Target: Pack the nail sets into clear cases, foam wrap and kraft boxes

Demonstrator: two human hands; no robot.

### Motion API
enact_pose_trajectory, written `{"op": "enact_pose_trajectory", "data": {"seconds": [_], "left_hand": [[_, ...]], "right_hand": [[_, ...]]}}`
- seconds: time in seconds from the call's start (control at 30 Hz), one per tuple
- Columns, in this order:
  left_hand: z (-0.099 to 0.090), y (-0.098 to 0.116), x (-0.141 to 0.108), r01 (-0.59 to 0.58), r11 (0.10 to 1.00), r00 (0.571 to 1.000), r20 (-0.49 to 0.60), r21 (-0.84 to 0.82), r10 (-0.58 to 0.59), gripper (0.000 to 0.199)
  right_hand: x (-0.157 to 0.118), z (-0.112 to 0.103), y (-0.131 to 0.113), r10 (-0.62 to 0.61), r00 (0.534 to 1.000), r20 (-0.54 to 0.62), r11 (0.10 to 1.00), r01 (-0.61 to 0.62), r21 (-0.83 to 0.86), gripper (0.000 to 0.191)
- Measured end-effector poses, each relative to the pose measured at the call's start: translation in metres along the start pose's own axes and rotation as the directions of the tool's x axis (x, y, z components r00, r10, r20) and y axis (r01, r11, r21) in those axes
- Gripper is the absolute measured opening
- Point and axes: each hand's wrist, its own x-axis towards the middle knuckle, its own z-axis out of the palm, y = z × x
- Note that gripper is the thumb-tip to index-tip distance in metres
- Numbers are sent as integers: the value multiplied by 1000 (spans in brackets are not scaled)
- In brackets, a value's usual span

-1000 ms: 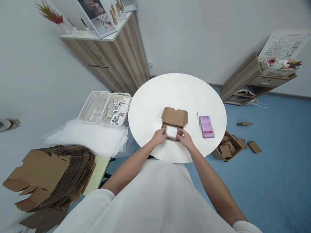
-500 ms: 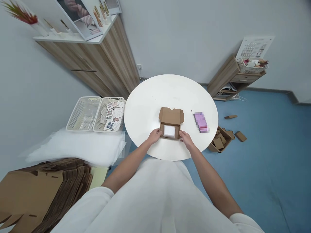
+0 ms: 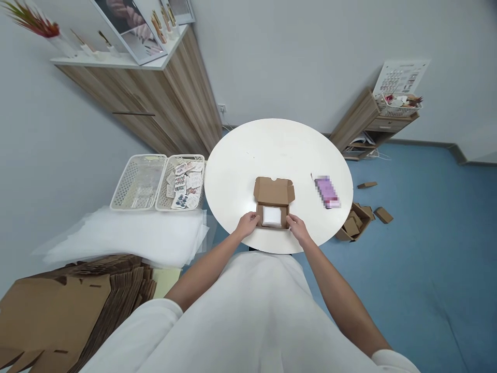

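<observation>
A small brown cardboard box [image 3: 274, 191] lies on the round white table [image 3: 272, 145], its lid raised on the far side. Inside it rests a white wrapped packet [image 3: 272, 216]. My left hand [image 3: 248, 224] grips the box's left side wall, fingers closed on the edge. At the right side wall, my right hand [image 3: 297, 228] holds the box the same way, its fingertips on the edge. The packet is touched by neither hand.
A pixelated purple item [image 3: 327, 191] lies on the table's right. White baskets [image 3: 160, 181], one holding printed cards, stand left, above white sheets [image 3: 132, 235] and stacked flat cardboard [image 3: 58, 316]. A carton of box pieces [image 3: 352, 224] sits on the floor at right.
The box and both hands sit slightly nearer my body at the table's front edge. The whole view has shifted a little. Both hands are still on the box's sides.
</observation>
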Motion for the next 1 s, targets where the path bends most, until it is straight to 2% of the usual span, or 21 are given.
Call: {"op": "enact_pose_trajectory", "data": {"seconds": [0.13, 0.2, 0.3, 0.37, 0.5, 0.67, 0.83, 1.0], "left_hand": [[-6, -4, 3, 0, 1000, 1000, 9, 6, 0, 34], [-9, -3, 9, 21, 1000, 1000, -5, -13, -21, 38], [-15, 3, 23, 91, 989, 995, -27, -114, -95, 50], [-21, 10, 34, 144, 966, 988, -24, -214, -153, 57], [-33, 27, 54, 189, 905, 978, -12, -382, -209, 68], [-41, 37, 68, 240, 887, 969, 48, -396, -241, 74], [-41, 39, 69, 260, 895, 965, 77, -362, -249, 75], [-39, 46, 65, 230, 905, 973, 120, -358, -199, 75]], "right_hand": [[1, -6, -2, 9, 999, 45, 1000, -9, -13, 46], [7, -12, -6, 6, 1000, 24, 1000, -6, -13, 45], [23, -22, -16, 17, 999, -43, 1000, -16, 15, 45], [37, -29, -26, 50, 998, -46, 997, -46, 69, 45], [64, -36, -42, 130, 991, 35, 969, -135, 205, 47], [84, -37, -52, 149, 978, 149, 957, -180, 228, 47], [90, -35, -57, 121, 957, 262, 964, -176, 197, 54], [84, -32, -66, 55, 952, 300, 977, -114, 181, 59]]}}
